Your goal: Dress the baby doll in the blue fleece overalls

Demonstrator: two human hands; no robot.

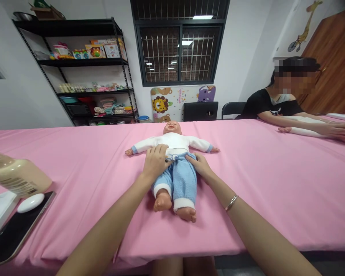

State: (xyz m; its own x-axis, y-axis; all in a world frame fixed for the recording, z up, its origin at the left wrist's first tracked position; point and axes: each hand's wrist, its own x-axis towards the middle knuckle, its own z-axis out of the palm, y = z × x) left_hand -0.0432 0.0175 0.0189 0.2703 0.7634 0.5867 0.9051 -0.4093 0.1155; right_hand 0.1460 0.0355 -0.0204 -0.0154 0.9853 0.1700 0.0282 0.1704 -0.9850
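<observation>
A baby doll [172, 127] lies on its back on the pink cloth, arms stretched out sideways and bare feet toward me. It is dressed in a white top [175, 141] with blue cuffs and fluffy light-blue pants [184, 180] with white hems. At the left side of the waist, my left hand [156, 159] has its fingers curled over the top's hem and its thumb at the waistband. My right hand [200, 165] grips the pants' waistband on the other side, thumb on the front and the other fingers partly hidden. A drawstring bow shows between the hands.
To the left lie a beige pump bottle [20, 178], a dark phone [23, 226], a white oval object [31, 203] and a white box [1, 211]. A person [276, 101] at the right handles another doll's limb [304, 132]. Shelves [83, 63] stand behind.
</observation>
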